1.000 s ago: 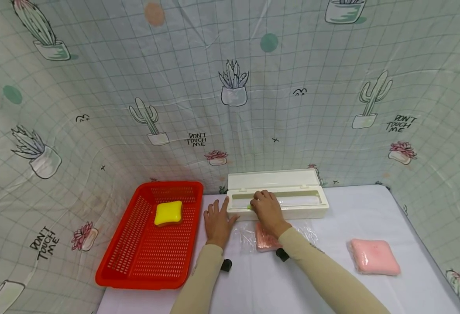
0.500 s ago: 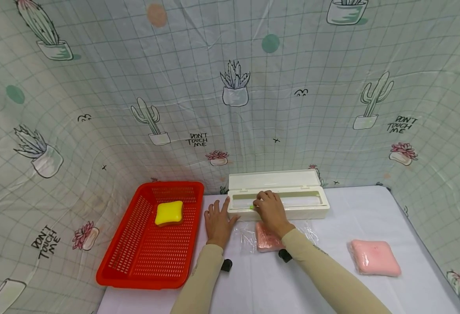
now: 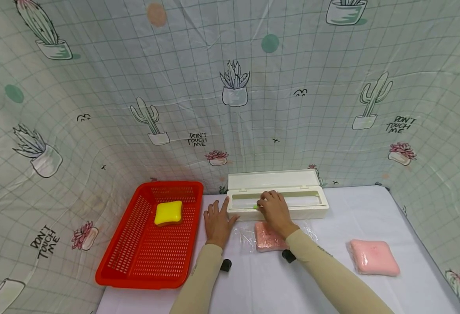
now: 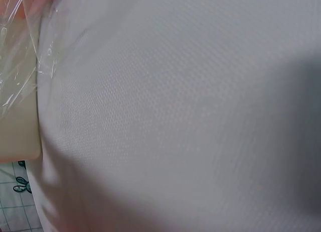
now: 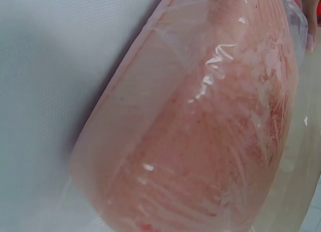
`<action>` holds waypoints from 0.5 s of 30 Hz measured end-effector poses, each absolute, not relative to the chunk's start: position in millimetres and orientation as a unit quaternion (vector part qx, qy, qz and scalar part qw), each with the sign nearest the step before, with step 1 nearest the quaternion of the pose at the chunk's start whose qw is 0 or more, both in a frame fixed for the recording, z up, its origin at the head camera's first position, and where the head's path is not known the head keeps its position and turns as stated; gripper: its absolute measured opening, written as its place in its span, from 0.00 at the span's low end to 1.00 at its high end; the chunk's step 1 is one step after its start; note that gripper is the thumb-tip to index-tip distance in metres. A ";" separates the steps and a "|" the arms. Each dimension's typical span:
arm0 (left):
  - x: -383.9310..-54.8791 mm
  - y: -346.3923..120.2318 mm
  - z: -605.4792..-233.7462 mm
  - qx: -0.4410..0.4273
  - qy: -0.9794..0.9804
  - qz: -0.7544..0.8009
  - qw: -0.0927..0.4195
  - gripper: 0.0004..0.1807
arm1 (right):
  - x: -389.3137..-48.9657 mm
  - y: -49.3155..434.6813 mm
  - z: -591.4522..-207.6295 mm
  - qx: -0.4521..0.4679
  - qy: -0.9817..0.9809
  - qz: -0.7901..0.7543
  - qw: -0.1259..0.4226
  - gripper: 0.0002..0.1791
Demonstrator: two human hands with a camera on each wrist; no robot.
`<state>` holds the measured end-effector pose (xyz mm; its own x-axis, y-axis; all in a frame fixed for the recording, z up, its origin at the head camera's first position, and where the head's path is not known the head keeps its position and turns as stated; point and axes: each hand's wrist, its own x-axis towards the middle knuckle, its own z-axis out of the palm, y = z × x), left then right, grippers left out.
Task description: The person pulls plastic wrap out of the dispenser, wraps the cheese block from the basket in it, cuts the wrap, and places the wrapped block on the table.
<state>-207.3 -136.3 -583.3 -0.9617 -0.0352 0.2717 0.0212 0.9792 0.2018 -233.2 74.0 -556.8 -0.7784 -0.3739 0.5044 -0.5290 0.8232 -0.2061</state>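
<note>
1. The right hand (image 3: 276,212) has its fingers bent down onto a small green slider (image 3: 255,206) on the box's near rim and seems to pinch it. The slider looks light and stiff; its small sides are the place for fingertip and thumb.
2. The left hand (image 3: 217,224) holds nothing; its fingers are spread wide, index and thumb at the left end of the box.
3. The long white box (image 3: 308,213) stands at the far side of the table (image 3: 253,288), its lid (image 3: 271,179) tipped back. It looks rigid and probably light, so it may skid unless braced at an end; the thin lid is a poor handle.
4. Just near of the box lies clear film (image 3: 247,240), thin, slippery and easily torn, best taken by its edges.
5. A pink block (image 3: 267,240) lies with the film, partly behind the right hand; it looks soft and light, best held by opposite sides.
6. Farther right is another pink block (image 3: 375,257), shiny with wrap; left, a yellow block (image 3: 169,213) sits in a red basket (image 3: 143,285).
</note>
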 end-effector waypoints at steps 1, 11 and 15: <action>-206.8 -136.3 -583.0 0.003 -0.985 -0.103 0.141 0.42 | -233.1 74.5 -556.9 0.244 -0.927 0.171 0.228 0.03; -205.5 -137.0 -583.0 0.003 -0.985 -0.105 0.136 0.42 | -232.7 79.8 -558.0 0.247 -0.926 0.168 0.232 0.03; -206.5 -136.9 -583.8 0.004 -0.986 -0.104 0.133 0.42 | -231.9 85.8 -556.5 0.244 -0.926 0.166 0.236 0.02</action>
<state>-206.5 -136.9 -583.8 -0.9644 -0.0355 0.2620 0.0199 0.9784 0.2057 -231.9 85.8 -556.5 -0.7696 -0.3741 0.5174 -0.5309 0.8251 -0.1931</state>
